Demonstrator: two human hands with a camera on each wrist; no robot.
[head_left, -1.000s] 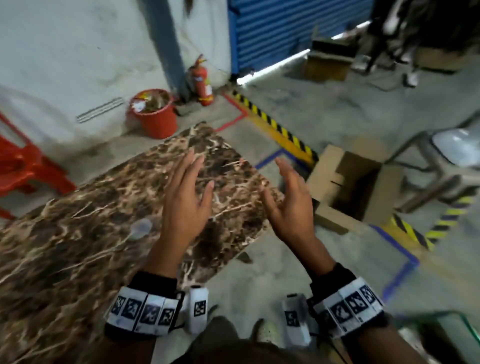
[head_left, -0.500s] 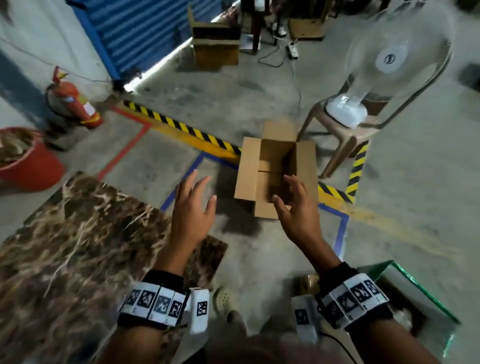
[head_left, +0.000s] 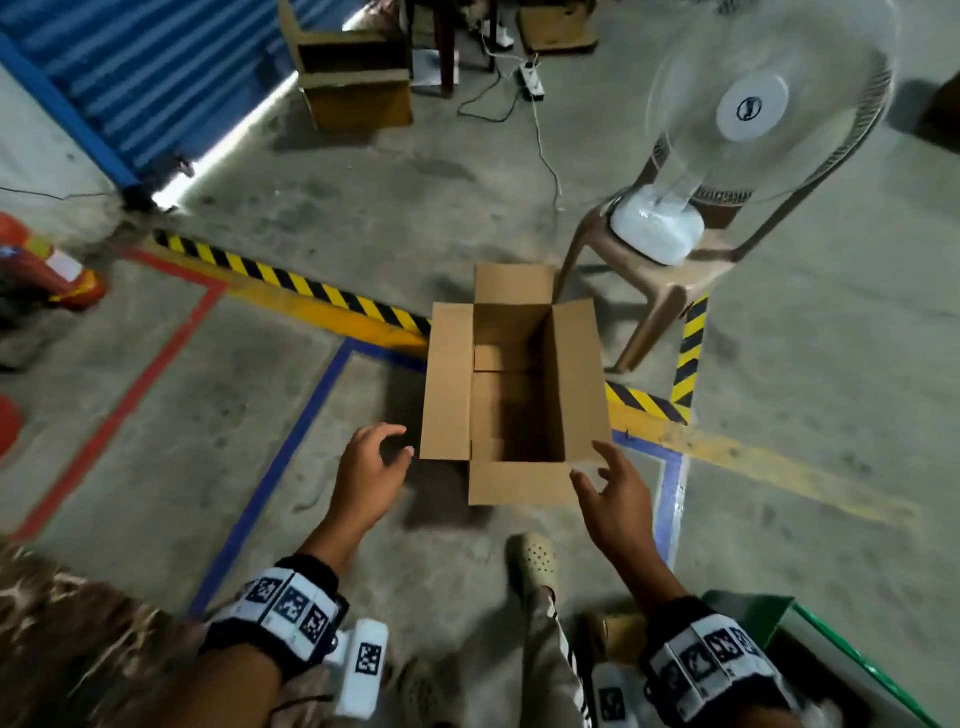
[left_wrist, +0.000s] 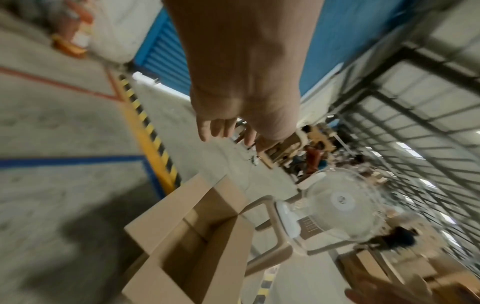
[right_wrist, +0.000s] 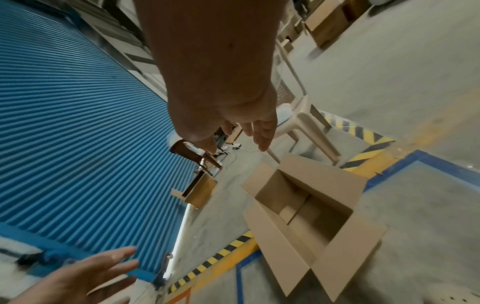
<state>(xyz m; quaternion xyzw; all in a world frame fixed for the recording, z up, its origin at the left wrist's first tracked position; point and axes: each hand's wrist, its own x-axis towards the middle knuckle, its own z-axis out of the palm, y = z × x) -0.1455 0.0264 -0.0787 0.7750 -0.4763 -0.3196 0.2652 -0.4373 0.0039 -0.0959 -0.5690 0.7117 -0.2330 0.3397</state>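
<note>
Brown marbled stone forms the desk (head_left: 67, 639) at the person's lower left, nearest the camera. A pale perforated shoe (head_left: 537, 561) stands on the grey concrete floor (head_left: 171, 415) between the two forearms.

Just past it, the left hand (head_left: 366, 470) hovers with its fingers loosely curled and holds nothing, its fingertips just beside the near left corner of the open brown cardboard box (head_left: 449, 384). The right hand (head_left: 618, 501) is spread, fingers apart and also holding nothing, by the box's near right corner; the wrist views show both hands above the box rather than on it.

The box sits upright on the floor with all four flaps folded outward, across the corner of a blue tape line (head_left: 270, 483). Behind it runs a yellow-and-black hazard stripe (head_left: 291, 283). To the right beyond stands a beige plastic chair (head_left: 670, 291) carrying a white table fan (head_left: 753, 111). Farthest left is a blue ribbed roller shutter (head_left: 156, 67).
</note>
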